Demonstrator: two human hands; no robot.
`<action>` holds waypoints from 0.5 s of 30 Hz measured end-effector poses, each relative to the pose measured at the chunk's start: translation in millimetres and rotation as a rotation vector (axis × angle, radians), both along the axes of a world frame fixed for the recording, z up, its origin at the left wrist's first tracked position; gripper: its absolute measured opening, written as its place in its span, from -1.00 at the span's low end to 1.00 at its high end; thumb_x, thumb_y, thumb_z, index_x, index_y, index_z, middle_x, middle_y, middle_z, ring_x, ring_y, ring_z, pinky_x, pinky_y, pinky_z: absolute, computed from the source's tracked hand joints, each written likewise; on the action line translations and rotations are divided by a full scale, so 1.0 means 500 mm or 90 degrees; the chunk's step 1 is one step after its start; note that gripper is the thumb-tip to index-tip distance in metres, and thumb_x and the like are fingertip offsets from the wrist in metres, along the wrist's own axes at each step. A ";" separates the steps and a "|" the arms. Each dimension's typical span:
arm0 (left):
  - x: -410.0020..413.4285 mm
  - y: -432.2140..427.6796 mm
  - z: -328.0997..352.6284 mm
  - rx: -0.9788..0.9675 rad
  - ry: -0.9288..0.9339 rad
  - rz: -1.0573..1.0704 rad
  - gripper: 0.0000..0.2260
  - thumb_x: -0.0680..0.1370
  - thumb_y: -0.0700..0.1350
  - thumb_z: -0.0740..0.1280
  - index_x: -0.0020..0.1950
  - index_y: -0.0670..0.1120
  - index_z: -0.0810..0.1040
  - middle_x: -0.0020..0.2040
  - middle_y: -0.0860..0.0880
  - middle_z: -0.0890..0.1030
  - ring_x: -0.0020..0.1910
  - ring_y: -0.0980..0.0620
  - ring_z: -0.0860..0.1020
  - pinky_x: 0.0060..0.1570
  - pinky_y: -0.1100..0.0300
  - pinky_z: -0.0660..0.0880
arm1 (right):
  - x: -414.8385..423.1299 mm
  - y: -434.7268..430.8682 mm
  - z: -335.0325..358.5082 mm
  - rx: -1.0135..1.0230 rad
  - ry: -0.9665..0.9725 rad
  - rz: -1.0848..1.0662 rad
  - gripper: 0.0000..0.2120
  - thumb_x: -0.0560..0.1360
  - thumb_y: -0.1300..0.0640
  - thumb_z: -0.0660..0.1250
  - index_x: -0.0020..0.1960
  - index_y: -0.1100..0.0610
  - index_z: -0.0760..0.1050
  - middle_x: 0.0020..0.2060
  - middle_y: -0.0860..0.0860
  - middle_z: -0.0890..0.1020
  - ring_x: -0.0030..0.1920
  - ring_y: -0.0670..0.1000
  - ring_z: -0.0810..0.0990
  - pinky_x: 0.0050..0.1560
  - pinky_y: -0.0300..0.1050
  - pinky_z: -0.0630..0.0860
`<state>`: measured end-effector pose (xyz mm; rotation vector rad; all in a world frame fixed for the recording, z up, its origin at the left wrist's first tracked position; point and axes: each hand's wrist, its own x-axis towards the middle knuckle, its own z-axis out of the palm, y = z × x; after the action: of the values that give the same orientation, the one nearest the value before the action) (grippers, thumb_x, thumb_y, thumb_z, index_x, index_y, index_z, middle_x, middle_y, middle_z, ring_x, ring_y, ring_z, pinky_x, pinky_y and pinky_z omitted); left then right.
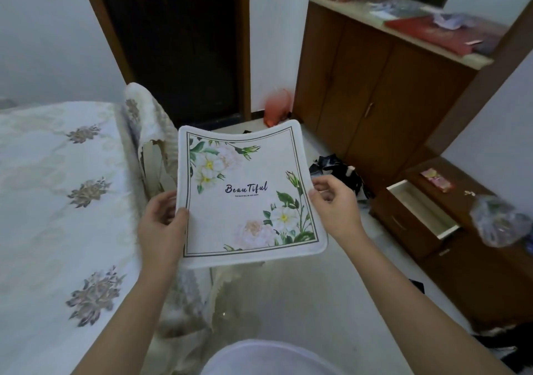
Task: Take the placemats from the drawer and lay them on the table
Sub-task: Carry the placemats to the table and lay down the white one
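While aloft — white floral placemat (248, 201)

The fine print in the middle of the placemat (248, 210) is too small to read. Behind the placemat's edge, the fingers of the left hand (161, 224) are hidden. Far right of the placemat, a plastic bag (496, 218) is blurred.

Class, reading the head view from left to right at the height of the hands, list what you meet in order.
cloth-covered table → left hand → placemat → right hand → open drawer → crumpled plastic bag
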<state>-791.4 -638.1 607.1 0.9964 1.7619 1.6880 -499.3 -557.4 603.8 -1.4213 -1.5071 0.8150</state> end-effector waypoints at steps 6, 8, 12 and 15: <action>-0.072 0.089 0.009 0.000 -0.004 0.079 -0.70 0.52 -0.38 0.33 0.19 -0.10 0.59 -0.02 0.00 0.66 -0.21 0.22 0.56 -0.17 0.39 0.55 | -0.098 0.167 0.012 -0.035 0.022 0.073 -0.86 0.54 0.19 0.37 0.08 0.04 0.59 -0.11 -0.04 0.66 -0.14 -0.06 0.64 -0.15 -0.17 0.61; -0.111 0.101 -0.005 -0.015 -0.010 0.133 -0.69 0.52 -0.36 0.34 0.19 -0.07 0.60 -0.01 -0.02 0.67 -0.16 0.11 0.57 -0.14 0.30 0.58 | -0.157 0.228 0.005 -0.038 0.017 0.128 -0.86 0.54 0.20 0.37 0.07 0.04 0.60 -0.13 -0.03 0.66 -0.16 -0.06 0.63 -0.17 -0.19 0.59; -0.175 0.102 -0.027 -0.028 -0.031 0.290 -0.69 0.51 -0.34 0.33 0.17 -0.04 0.61 -0.02 -0.04 0.68 -0.12 0.06 0.58 -0.11 0.21 0.58 | -0.307 0.339 -0.016 -0.043 0.017 0.269 -0.86 0.53 0.23 0.37 0.07 0.08 0.61 -0.12 0.00 0.67 -0.20 -0.14 0.60 -0.17 -0.27 0.56; -0.191 0.087 -0.032 -0.032 -0.039 0.416 -0.69 0.51 -0.35 0.32 0.17 -0.05 0.61 -0.01 -0.05 0.68 -0.10 0.06 0.58 -0.09 0.19 0.56 | -0.417 0.392 -0.021 -0.053 0.024 0.397 -0.86 0.53 0.23 0.37 0.03 0.04 0.61 -0.15 -0.06 0.67 -0.22 -0.17 0.59 -0.17 -0.23 0.58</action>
<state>-886.7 -594.4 591.0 0.3445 2.2246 1.9958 -708.0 -361.3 593.2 -0.9788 -1.9356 1.2776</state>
